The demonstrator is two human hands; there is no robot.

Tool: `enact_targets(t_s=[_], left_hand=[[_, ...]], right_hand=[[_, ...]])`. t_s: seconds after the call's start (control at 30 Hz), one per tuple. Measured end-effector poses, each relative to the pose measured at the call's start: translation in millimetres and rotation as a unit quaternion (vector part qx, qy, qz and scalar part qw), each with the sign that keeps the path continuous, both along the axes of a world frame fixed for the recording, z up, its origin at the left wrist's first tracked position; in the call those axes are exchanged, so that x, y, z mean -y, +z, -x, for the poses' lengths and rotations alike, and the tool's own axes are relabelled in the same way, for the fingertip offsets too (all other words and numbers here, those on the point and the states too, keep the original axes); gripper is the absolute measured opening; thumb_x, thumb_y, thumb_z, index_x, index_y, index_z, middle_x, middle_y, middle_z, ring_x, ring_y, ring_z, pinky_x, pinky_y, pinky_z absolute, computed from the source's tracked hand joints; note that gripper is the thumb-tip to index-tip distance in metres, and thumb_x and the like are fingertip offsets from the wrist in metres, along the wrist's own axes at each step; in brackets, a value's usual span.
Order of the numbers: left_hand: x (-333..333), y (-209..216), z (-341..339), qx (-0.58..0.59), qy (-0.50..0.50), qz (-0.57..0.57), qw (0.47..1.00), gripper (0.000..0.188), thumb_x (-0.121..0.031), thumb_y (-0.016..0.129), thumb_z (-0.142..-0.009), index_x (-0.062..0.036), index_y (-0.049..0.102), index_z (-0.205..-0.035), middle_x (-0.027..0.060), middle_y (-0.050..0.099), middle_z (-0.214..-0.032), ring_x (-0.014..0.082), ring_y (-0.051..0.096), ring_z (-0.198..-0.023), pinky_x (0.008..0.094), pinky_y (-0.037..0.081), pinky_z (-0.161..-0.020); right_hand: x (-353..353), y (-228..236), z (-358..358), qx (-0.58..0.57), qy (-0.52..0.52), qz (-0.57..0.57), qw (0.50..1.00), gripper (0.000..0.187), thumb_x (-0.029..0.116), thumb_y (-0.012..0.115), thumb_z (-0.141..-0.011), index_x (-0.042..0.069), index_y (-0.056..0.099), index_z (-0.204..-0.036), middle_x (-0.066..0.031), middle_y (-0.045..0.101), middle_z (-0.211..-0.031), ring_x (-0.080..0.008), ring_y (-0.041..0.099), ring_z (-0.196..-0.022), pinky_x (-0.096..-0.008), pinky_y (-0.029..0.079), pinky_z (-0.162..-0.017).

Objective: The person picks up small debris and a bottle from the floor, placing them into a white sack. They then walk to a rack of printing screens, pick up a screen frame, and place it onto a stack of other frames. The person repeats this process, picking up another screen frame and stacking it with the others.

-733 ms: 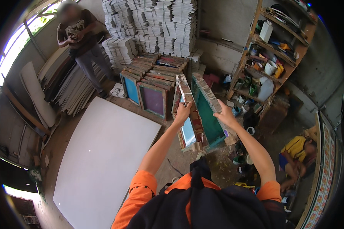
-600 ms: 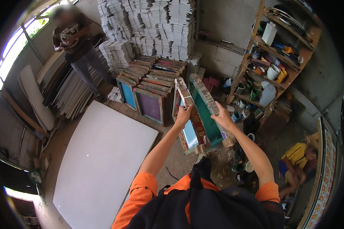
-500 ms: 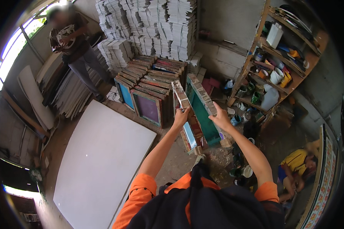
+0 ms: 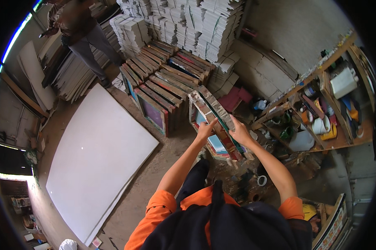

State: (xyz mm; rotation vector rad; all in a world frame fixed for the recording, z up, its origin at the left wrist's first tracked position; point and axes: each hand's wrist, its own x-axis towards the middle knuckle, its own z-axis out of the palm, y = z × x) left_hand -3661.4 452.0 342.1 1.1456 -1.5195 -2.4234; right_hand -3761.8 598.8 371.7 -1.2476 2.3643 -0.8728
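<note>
Two wooden screen-printing frames stand on edge in front of me, close together. My left hand (image 4: pixel 206 128) is closed on the upper edge of the left frame (image 4: pixel 201 103), whose paint-stained side shows some light blue. Around the edge of the right frame (image 4: pixel 216 101) my right hand (image 4: pixel 239 131) is closed, thumb on top. Only a thin strip of its green mesh shows between the two. The fingers on the far sides of both frames are partly hidden.
Several similar frames (image 4: pixel 163 81) stand in rows ahead, before tied paper stacks (image 4: pixel 188 25). A large white sheet (image 4: pixel 100 154) lies on the floor at left. A cluttered shelf (image 4: pixel 346 143) stands right. One person (image 4: pixel 88 37) stands far left; another (image 4: pixel 311 212) is low at right.
The right frame has come against the left one, narrowing the gap and covering most of the green mesh. My view has turned, and a leg now shows forward.
</note>
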Motion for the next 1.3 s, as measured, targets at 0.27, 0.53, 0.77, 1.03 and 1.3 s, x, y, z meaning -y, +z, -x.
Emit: enact_targets(t_s=[0.27, 0.53, 0.77, 1.03, 1.3], left_hand=[[19.6, -58.2, 101.9, 0.088, 0.090, -0.012, 0.992, 0.063, -0.041, 0.067, -0.067, 0.0027, 0.041, -0.104, 0.0154, 0.049, -0.099, 0.0234, 0.054, -0.088, 0.0361, 0.047, -0.070], [23.1, -105.3, 159.0, 0.125, 0.228, -0.043, 0.965, 0.075, -0.039, 0.068, -0.066, 0.0021, 0.027, -0.113, 0.0161, 0.043, -0.107, 0.0280, 0.049, -0.097, 0.0424, 0.045, -0.075], [6.6, -149.2, 187.4, 0.097, 0.382, -0.118, 0.911, 0.070, -0.032, 0.068, -0.069, -0.0044, 0.027, -0.118, 0.0134, 0.038, -0.117, 0.0271, 0.046, -0.103, 0.0443, 0.041, -0.082], [10.6, -205.6, 218.0, 0.089, 0.523, -0.196, 0.825, 0.060, -0.032, 0.065, -0.071, -0.0031, 0.038, -0.115, 0.0102, 0.043, -0.115, 0.0246, 0.041, -0.107, 0.0439, 0.033, -0.088], [21.1, -262.6, 236.2, 0.056, 0.593, -0.213, 0.774, 0.056, -0.031, 0.065, -0.072, -0.0085, 0.039, -0.116, 0.0075, 0.044, -0.115, 0.0225, 0.043, -0.106, 0.0444, 0.033, -0.089]], right_hand=[[30.4, -23.9, 103.4, 0.031, 0.078, -0.061, 0.995, 0.065, 0.006, 0.053, -0.070, 0.004, 0.024, -0.127, -0.0209, 0.037, -0.123, -0.0366, 0.040, -0.109, -0.0374, 0.038, -0.087], [74.6, -57.1, 202.6, 0.068, 0.247, -0.073, 0.964, 0.063, 0.002, 0.053, -0.068, 0.004, 0.027, -0.126, -0.0206, 0.041, -0.119, -0.0366, 0.042, -0.106, -0.0383, 0.039, -0.085], [105.3, -118.8, 268.0, 0.053, 0.409, -0.063, 0.909, 0.063, 0.001, 0.054, -0.065, 0.004, 0.030, -0.124, -0.0200, 0.045, -0.114, -0.0356, 0.045, -0.102, -0.0388, 0.040, -0.084], [161.8, -206.0, 299.3, -0.066, 0.527, 0.047, 0.846, 0.057, -0.003, 0.051, -0.058, 0.003, 0.043, -0.115, -0.0108, 0.052, -0.096, -0.0250, 0.045, -0.093, -0.0340, 0.035, -0.081], [192.4, -276.7, 306.9, -0.073, 0.540, 0.032, 0.838, 0.055, -0.008, 0.050, -0.063, 0.007, 0.046, -0.115, -0.0070, 0.053, -0.105, -0.0202, 0.047, -0.097, -0.0359, 0.030, -0.085]])
